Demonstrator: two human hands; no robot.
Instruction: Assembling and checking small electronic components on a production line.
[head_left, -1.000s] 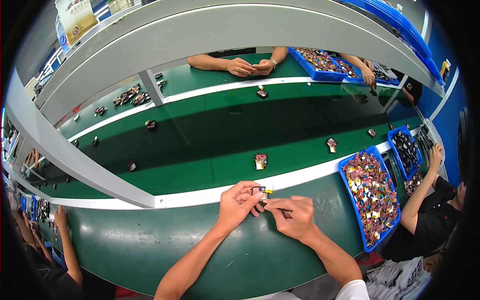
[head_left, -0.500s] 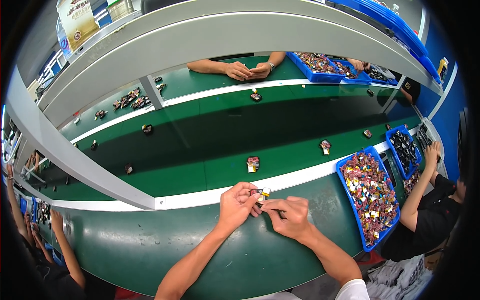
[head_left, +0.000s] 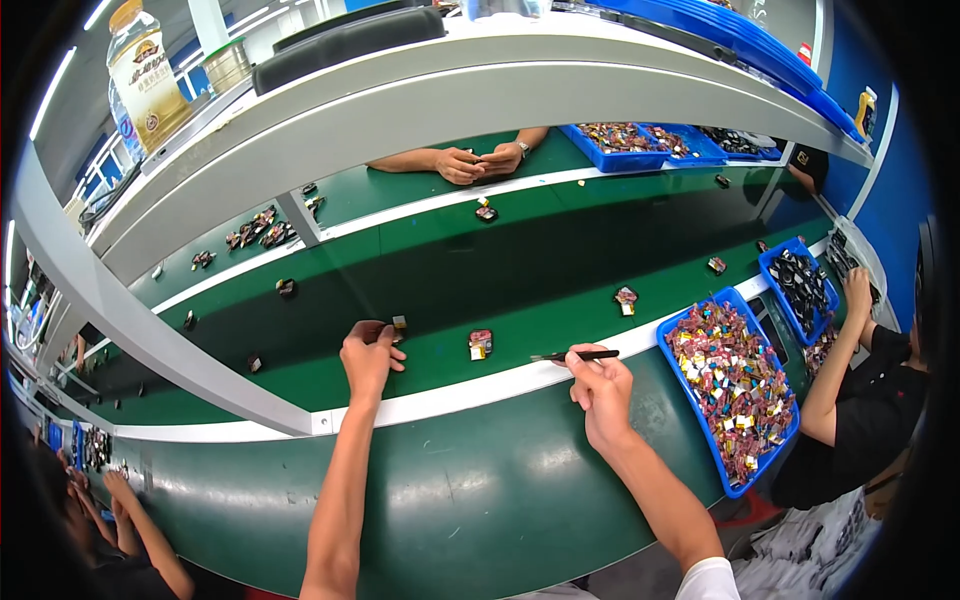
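Observation:
My left hand (head_left: pixel 367 360) reaches over the white edge strip onto the green belt, its fingers closed around a small electronic assembly (head_left: pixel 400 322). Only a pale, silvery end of that piece shows past the fingers; the rest is hidden. In my right hand (head_left: pixel 603 397), a pair of black tweezers (head_left: pixel 600 355) is held level between thumb and fingers, tips pointing left, above the edge strip. Lying on the belt between the hands is another assembly (head_left: pixel 481 345), dark and reddish with a white-and-yellow block.
A blue tray (head_left: pixel 728 480) full of small reddish, white and yellow parts stands to my right, near another blue tray (head_left: pixel 832 300) of black pieces. A grey frame post (head_left: pixel 190 345) slants at left. Co-workers' hands are across the belt and at both sides.
My hands have come apart. The left carried the assembly forward and left onto the belt; the right rose slightly with the tweezers. The view tilted and belt pieces shifted left.

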